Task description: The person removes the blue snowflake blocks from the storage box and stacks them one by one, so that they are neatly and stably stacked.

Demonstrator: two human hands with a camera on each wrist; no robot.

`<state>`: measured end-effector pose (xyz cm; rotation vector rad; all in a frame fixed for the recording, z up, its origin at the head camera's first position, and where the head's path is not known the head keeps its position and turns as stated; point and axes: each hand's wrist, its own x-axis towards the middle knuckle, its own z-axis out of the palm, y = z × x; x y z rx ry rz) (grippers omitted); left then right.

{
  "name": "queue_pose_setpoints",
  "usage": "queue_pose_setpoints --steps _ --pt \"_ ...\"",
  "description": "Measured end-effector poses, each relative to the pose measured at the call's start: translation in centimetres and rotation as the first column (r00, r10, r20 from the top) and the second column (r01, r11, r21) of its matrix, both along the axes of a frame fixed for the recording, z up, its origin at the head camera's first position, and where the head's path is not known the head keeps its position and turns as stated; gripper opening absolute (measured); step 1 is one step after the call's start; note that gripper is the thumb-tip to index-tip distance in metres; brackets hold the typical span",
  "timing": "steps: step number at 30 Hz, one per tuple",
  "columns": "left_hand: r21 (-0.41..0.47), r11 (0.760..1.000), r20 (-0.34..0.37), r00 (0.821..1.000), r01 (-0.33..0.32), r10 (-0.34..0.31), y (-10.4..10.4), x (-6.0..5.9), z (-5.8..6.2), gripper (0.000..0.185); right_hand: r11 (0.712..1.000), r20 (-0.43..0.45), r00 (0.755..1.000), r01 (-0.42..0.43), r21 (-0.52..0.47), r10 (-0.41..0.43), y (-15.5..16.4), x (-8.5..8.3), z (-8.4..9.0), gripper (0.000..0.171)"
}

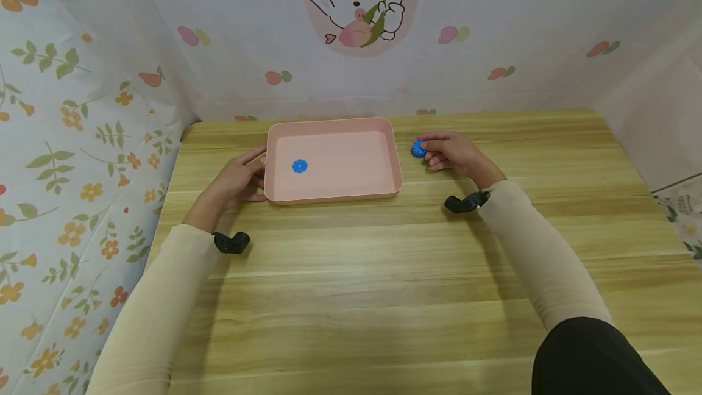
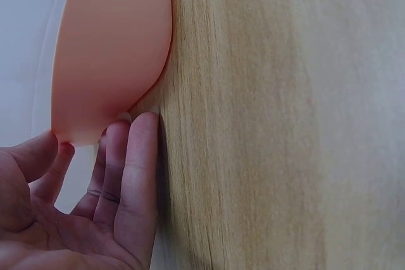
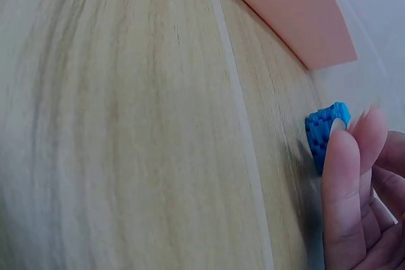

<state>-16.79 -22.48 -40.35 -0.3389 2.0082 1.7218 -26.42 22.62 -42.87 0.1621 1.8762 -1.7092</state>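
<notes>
In the head view, a pink rectangular tray (image 1: 351, 194) lies on the table with one blue notched interlocking disc (image 1: 299, 166) flat inside it, toward its left. My left hand (image 1: 238, 177) is at the tray's left end; the left wrist view has its fingertips against the outer wall, fingers (image 2: 138, 156) fairly straight and the thumb near the rim. To the right of the tray, my right hand (image 1: 452, 152) pinches at a small stack of blue notched discs (image 1: 418, 150). In the right wrist view the fingertips cover part of that stack (image 3: 319, 132).
The wooden table (image 1: 351, 273) reaches back to a patterned cloth (image 1: 247, 29) hanging behind it. Another flowered cloth (image 1: 82, 169) hangs along the left. Black wrist cameras (image 1: 466, 202) are strapped to both forearms.
</notes>
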Motion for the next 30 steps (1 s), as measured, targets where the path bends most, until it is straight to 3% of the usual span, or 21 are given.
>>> queue_pose_setpoints --steps 9,14,20,25,30 --pt "0.006 1.0 0.013 1.0 -0.016 0.016 -0.5 -0.5 -1.3 0.048 0.998 0.003 0.998 -0.056 0.029 0.055 -0.5 0.6 1.9 0.047" --pt "-0.001 1.0 0.02 1.0 -0.004 0.004 0.0 -0.1 -0.1 0.048 0.999 -0.027 0.999 -0.031 0.035 0.032 -0.3 -0.4 2.3 0.048" --pt "-0.015 1.0 0.02 1.0 0.01 -0.01 0.2 0.3 1.0 0.048 0.995 -0.097 0.993 -0.063 0.082 0.071 -1.1 -2.0 3.7 0.051" --pt "-0.008 1.0 0.01 1.0 0.007 -0.007 -0.3 -0.2 -0.3 0.048 0.979 -0.127 0.98 -0.133 0.153 0.153 -3.0 -2.8 5.4 0.049" --pt "-0.019 1.0 -0.003 1.0 -0.011 0.011 -0.7 -0.8 -1.8 0.046 0.944 -0.145 0.953 -0.225 0.242 0.265 -5.5 -3.2 6.5 0.042"
